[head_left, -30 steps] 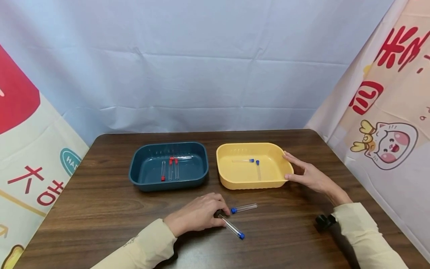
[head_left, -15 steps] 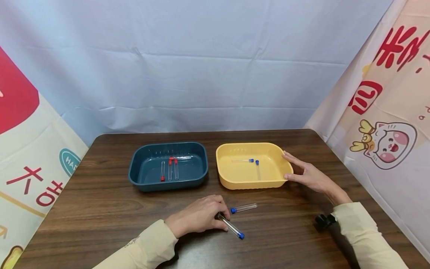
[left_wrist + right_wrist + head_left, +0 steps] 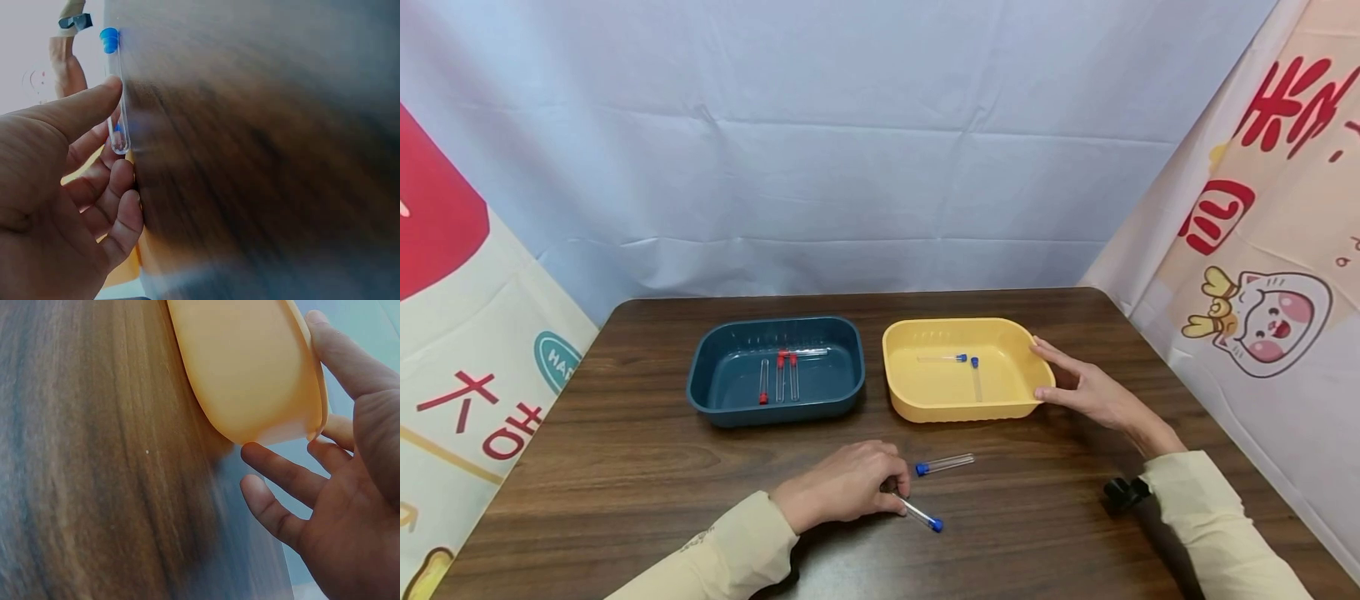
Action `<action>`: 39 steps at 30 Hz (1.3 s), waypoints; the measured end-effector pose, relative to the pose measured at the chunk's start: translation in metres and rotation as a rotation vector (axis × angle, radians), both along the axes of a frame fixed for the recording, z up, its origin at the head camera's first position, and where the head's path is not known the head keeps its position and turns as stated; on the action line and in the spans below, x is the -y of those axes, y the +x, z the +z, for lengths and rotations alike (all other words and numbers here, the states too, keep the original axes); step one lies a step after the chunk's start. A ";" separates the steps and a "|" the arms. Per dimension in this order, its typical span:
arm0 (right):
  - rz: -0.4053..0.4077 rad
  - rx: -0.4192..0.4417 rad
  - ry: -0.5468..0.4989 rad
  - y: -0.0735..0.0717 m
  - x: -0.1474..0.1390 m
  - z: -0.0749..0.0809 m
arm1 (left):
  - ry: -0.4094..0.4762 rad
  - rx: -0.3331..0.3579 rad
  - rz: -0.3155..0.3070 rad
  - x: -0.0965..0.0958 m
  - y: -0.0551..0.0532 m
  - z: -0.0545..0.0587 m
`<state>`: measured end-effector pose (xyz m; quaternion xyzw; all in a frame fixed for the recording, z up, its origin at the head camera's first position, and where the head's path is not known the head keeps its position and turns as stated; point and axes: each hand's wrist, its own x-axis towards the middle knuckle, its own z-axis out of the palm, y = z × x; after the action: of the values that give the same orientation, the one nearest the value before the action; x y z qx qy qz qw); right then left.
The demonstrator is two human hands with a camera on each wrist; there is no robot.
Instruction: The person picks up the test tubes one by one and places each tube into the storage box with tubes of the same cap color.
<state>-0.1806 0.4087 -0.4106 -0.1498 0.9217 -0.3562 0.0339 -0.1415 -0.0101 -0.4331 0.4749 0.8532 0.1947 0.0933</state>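
Observation:
My left hand (image 3: 848, 483) pinches a clear test tube (image 3: 115, 65) with a blue cap between thumb and forefinger, low over the table. The capped end of that tube points away from the palm, toward the front right in the head view. Just beyond the fingertips lies a second blue-capped test tube (image 3: 945, 464). My right hand (image 3: 1093, 396) rests against the right end of a yellow bin (image 3: 966, 412), its fingers spread. In the right wrist view the thumb meets the rim and fingertips (image 3: 253, 450) reach the bin's end wall.
Two blue-capped tubes (image 3: 976, 379) lie inside the yellow bin. Left of it stands a dark teal bin (image 3: 775, 412) with several red-capped tubes (image 3: 794, 379). Both bins sit toward the back of the wooden table (image 3: 647, 467), before a hanging white cloth (image 3: 850, 167).
My left hand has dropped slightly toward the front, its thumb and forefinger closing in on the tube. The tube's cap has shifted a little left. The right hand and bins stay put.

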 end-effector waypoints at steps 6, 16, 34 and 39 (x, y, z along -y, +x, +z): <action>-0.002 0.005 -0.013 0.000 0.001 0.001 | -0.008 0.008 0.021 0.006 0.001 0.001; -0.001 0.007 -0.012 0.000 0.001 0.001 | -0.023 0.039 0.092 0.017 0.004 0.004; 0.000 0.008 -0.014 0.000 -0.001 -0.001 | -0.026 0.082 0.247 0.031 0.016 0.005; -0.002 0.002 -0.001 0.000 -0.001 -0.001 | -0.008 0.054 0.291 0.035 0.021 0.005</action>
<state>-0.1808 0.4095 -0.4113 -0.1486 0.9216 -0.3570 0.0343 -0.1205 -0.0453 -0.4276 0.3402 0.9110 0.2155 0.0887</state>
